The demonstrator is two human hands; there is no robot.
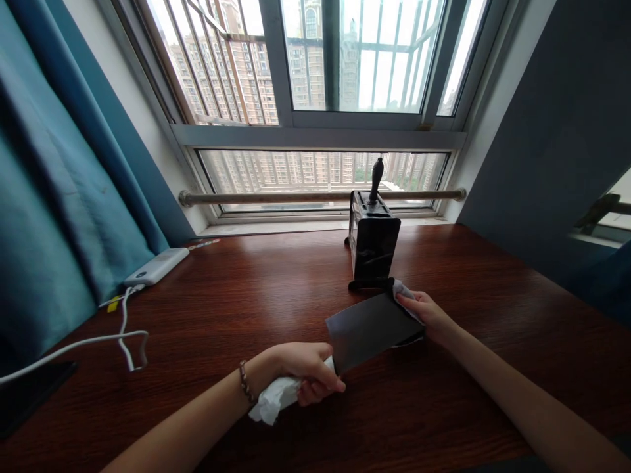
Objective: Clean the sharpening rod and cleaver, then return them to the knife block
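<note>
In front of me a cleaver point(369, 328) with a broad grey blade is held between my hands above the table. My left hand point(310, 371) is closed round its left end, where the handle is mostly hidden by my fingers. A crumpled white tissue point(276, 399) sticks out from under that hand. At the far end of the blade, my right hand point(428, 315) pinches a folded white tissue point(403, 289) against the metal. Just behind the blade stands a dark knife block point(375, 246) with one black knife handle point(376, 177) rising from its top.
The brown wooden table point(236, 282) reaches to a barred window point(315, 174). On the left lie a white power bank point(158, 266), a white cable point(124, 328) and a black flat device point(34, 394). A blue curtain point(64, 171) hangs beside them.
</note>
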